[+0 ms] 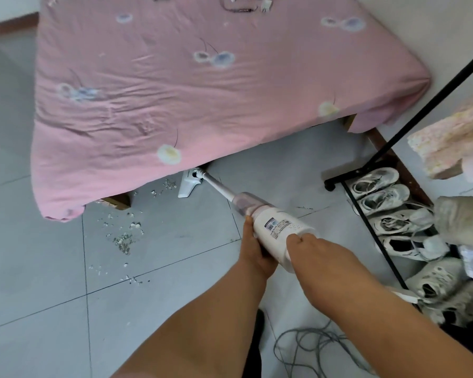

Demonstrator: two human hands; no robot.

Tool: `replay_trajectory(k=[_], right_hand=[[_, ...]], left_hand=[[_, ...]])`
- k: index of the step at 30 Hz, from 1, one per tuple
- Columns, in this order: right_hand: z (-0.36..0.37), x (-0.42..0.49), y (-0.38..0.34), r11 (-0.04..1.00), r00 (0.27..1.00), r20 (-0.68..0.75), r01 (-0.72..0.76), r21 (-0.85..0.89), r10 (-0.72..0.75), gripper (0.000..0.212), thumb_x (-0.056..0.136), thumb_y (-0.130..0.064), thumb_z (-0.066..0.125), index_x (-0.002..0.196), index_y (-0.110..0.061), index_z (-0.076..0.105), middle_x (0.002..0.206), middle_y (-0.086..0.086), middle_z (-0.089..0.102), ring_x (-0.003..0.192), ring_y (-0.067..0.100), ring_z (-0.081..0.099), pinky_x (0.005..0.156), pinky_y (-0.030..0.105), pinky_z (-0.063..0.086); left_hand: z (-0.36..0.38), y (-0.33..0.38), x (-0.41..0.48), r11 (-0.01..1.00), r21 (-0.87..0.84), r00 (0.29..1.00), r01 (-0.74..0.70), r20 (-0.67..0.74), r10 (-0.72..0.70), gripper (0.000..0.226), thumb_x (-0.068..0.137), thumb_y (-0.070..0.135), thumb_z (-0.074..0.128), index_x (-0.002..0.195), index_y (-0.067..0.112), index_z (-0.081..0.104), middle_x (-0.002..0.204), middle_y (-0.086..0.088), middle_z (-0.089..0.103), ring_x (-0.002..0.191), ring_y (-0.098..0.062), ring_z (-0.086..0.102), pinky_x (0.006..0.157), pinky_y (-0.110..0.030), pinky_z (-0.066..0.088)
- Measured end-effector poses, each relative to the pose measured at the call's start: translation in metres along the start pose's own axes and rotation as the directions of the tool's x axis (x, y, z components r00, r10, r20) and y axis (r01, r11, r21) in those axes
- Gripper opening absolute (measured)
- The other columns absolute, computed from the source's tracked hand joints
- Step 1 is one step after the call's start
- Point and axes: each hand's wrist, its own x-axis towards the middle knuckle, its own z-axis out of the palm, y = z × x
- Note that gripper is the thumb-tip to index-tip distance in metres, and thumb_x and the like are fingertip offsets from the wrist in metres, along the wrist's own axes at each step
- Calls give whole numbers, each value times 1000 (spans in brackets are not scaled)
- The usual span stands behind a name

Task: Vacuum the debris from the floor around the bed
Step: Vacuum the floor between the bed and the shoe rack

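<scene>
Mostly the debris (123, 240) lies in loose scatters on the grey tiled floor (33, 268), off the near corner of the bed (175, 91), with a smaller patch (170, 184) right at the sheet's edge. The vacuum head (188, 184) sits on the floor just beside that small patch, under the bed's overhang, so the larger scatter is to its left and nearer the person. The vacuum (279, 227) runs in one long slant from the hands up and left to the head, its thin tube (219, 188) pointing at the bed. The left hand (253, 249) grips the white body from the side and beneath; the right hand (311, 249) is curled round the rear end. The left hand is nearer the debris, so the next sweep probably means swinging the head leftward and drawing it back. Shoes (393, 222) line a rack to the right, and a cord (311, 342) lies tangled near the person.
</scene>
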Motion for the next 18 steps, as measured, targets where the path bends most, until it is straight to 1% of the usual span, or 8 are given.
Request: replay_trajectory(k=[2, 3, 6, 9, 13, 18], right_hand=[[-1, 3, -10, 999, 999, 13, 31, -10, -30, 43, 86, -8, 54, 125, -14, 38, 117, 5, 49, 92, 21, 58, 61, 29, 37], [-1, 5, -15, 999, 999, 18, 44, -17, -44, 43, 86, -8, 55, 125, -14, 38, 118, 6, 49, 92, 21, 58, 61, 29, 37], [-4, 9, -26, 997, 997, 24, 72, -31, -72, 43, 86, -8, 56, 125, -13, 38, 118, 6, 49, 93, 20, 57, 64, 28, 39], [-7, 16, -36, 994, 994, 24, 103, -43, -102, 42, 87, -8, 54, 126, -12, 38, 119, 7, 49, 92, 21, 56, 64, 28, 38], [-9, 24, -48, 988, 990, 33, 140, -64, -139, 42, 87, -7, 54, 125, -13, 39, 118, 6, 50, 91, 20, 56, 64, 28, 39], [-12, 33, -65, 981, 984, 43, 178, -73, -175, 41, 89, -7, 52, 127, -13, 38, 120, 8, 49, 95, 22, 56, 66, 29, 38]], left_hand=[[-8, 8, -4, 1000, -13, 1000, -15, -3, 15, 77, 88, 69, 53, 137, 10, 61, 135, -19, 62, 117, -36, 60, 95, -47, 49], [-11, 12, -5, 1000, -17, 1000, -23, -6, 22, 77, 88, 69, 53, 138, 10, 61, 136, -19, 61, 119, -36, 59, 96, -47, 49], [-19, 22, -8, 998, -46, 999, -34, -27, 33, 78, 87, 69, 55, 136, 10, 62, 133, -18, 64, 117, -36, 61, 96, -47, 49], [-26, 33, -10, 996, -67, 998, -61, -38, 59, 78, 87, 69, 55, 137, 10, 61, 135, -18, 62, 121, -36, 59, 102, -47, 48], [-34, 46, -12, 991, -94, 995, -99, -41, 96, 78, 86, 70, 55, 137, 11, 61, 134, -18, 63, 123, -35, 60, 97, -46, 50], [-47, 61, -15, 986, -124, 993, -115, -44, 110, 79, 86, 71, 53, 136, 10, 62, 130, -18, 65, 107, -35, 66, 91, -45, 52]])
